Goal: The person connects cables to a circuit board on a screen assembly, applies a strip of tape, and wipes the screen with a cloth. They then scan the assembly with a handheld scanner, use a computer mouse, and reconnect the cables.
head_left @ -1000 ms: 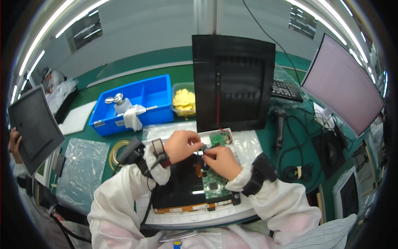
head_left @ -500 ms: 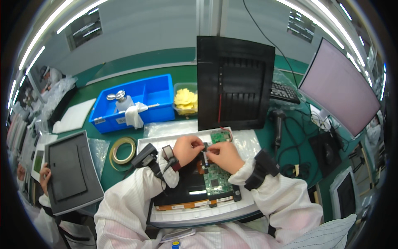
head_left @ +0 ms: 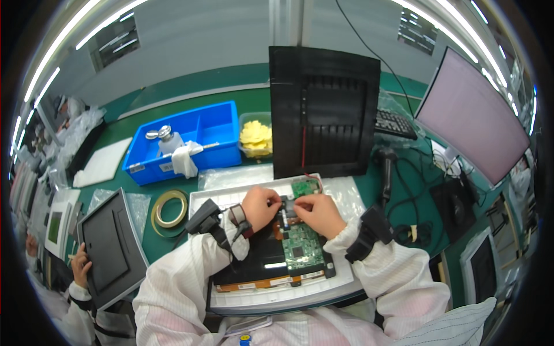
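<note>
In front of me a black display panel (head_left: pixel 251 256) lies in a white frame (head_left: pixel 236 300). On the panel sits a green circuit board (head_left: pixel 302 248), with a smaller green board (head_left: pixel 303 188) at its far end. A thin flat cable (head_left: pixel 284 217) runs between my hands. My left hand (head_left: pixel 259 207) is closed, fingertips pinched by the cable's upper end; what they grip is hidden. My right hand (head_left: pixel 321 214) is also pinched, just right of the cable, and its fingertips hide anything held. Both wrists wear black devices.
A black back cover (head_left: pixel 326 115) stands upright behind, with a red wire. Leftward are a blue bin (head_left: pixel 184 144) holding a dispenser bottle, a tub of yellow pieces (head_left: pixel 255 137) and tape rolls (head_left: pixel 169 214). A co-worker's hand (head_left: pixel 81 265) holds another cover. A scanner (head_left: pixel 385 176) and monitor (head_left: pixel 473 118) stand right.
My right hand has drawn slightly to the right, away from my left fingertips, uncovering more of the boards. The co-worker's cover at the left has shifted downward and right.
</note>
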The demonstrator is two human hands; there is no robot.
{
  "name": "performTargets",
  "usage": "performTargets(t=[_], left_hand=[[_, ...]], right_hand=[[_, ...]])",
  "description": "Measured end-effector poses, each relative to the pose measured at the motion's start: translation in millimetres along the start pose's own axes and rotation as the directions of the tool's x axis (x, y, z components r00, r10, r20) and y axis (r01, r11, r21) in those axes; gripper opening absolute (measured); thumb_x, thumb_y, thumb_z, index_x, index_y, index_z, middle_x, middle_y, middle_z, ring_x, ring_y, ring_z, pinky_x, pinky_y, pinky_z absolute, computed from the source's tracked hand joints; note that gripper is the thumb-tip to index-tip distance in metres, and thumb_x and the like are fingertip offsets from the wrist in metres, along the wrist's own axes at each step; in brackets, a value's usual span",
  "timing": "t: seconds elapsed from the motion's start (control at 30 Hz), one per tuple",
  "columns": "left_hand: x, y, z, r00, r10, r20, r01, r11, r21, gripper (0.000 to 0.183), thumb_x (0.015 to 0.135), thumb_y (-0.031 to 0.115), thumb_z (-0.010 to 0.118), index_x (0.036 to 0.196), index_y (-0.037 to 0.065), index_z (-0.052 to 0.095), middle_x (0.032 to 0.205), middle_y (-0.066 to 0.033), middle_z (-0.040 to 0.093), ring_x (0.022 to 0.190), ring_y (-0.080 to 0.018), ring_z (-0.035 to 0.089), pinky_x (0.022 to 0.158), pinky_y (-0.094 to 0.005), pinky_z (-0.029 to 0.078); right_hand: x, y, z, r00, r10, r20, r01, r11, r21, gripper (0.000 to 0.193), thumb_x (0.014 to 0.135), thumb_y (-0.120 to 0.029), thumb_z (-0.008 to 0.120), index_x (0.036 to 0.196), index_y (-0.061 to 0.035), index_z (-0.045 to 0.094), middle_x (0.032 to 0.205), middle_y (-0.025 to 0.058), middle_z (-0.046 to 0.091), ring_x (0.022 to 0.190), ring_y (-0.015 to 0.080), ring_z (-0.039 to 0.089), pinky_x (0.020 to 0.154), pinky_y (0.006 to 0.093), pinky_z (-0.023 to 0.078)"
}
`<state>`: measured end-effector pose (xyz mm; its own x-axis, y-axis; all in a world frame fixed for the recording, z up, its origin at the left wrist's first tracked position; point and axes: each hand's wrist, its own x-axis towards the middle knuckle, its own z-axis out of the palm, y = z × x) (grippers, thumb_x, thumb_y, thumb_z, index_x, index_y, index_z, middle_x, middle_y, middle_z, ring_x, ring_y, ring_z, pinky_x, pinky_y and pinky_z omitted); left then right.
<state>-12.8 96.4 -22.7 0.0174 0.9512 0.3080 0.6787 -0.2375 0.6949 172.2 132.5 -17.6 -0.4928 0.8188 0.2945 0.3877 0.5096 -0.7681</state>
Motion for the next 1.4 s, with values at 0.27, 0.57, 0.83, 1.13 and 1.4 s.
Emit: performTargets(t=[0.27,0.57,0.83,1.13,1.4], left_hand=[[-4.6,4.8,-5.6,0.986,0.166,-0.001,-0.161,0.956,0.244,0.01,0.067,0.001,0.065,0.076,0.006,0.068,0.076,-0.0094,0.061,0.083,-0.0292,0.053,0.075,-0.0362,0.044],[-17.6,11.9,-11.5,0.928,0.356,0.115,-0.372,0.852,0.367,0.035,0.06,-0.006,0.058,0.089,0.009,0.073,0.082,-0.0067,0.059,0.083,-0.0262,0.053,0.074,-0.0354,0.046],[-17.3,8.2,-13.1,0.91,0.391,0.137,-0.41,0.81,0.42,0.031,0.06,0.004,0.063,0.089,0.009,0.072,0.083,-0.0059,0.058,0.085,-0.0234,0.051,0.073,-0.0336,0.044],[-17.2,2.4,-2.0,0.943,0.297,0.147,-0.332,0.836,0.436,0.037,0.063,0.001,0.06,0.097,0.014,0.071,0.087,-0.0063,0.057,0.089,-0.0244,0.052,0.077,-0.0343,0.044],[-21.8,4.7,-6.7,0.961,0.228,0.154,-0.275,0.833,0.481,0.04,0.066,0.001,0.059,0.102,0.014,0.069,0.093,-0.005,0.054,0.098,-0.0234,0.048,0.084,-0.0348,0.04]], right_hand=[[-0.8,0.3,0.2,1.0,-0.019,-0.011,0.019,1.0,0.015,0.016,0.075,-0.016,0.065,0.082,-0.002,0.069,0.073,0.0127,0.066,0.065,0.0245,0.065,0.06,0.0313,0.05],[-1.8,-0.4,0.0,1.0,-0.001,-0.005,0.001,1.0,-0.005,0.015,0.075,-0.014,0.064,0.082,-0.0017,0.069,0.074,0.0126,0.066,0.065,0.0244,0.064,0.06,0.031,0.05],[-1.7,-2.1,-4.4,1.0,0.006,0.023,-0.006,1.0,0.0,0.017,0.077,-0.011,0.065,0.088,0.0014,0.068,0.078,0.0134,0.067,0.068,0.0203,0.064,0.062,0.0279,0.05],[-6.8,2.9,-33.6,0.996,-0.072,-0.052,0.074,0.997,0.038,0.012,0.074,-0.006,0.066,0.083,0.0021,0.067,0.072,0.0125,0.064,0.065,0.0197,0.061,0.061,0.0293,0.047],[-7.2,5.4,-60.0,0.993,-0.114,-0.034,0.111,0.991,-0.072,0.013,0.074,-0.006,0.065,0.083,0.0037,0.067,0.075,0.0119,0.066,0.066,0.0178,0.06,0.061,0.0276,0.046]])
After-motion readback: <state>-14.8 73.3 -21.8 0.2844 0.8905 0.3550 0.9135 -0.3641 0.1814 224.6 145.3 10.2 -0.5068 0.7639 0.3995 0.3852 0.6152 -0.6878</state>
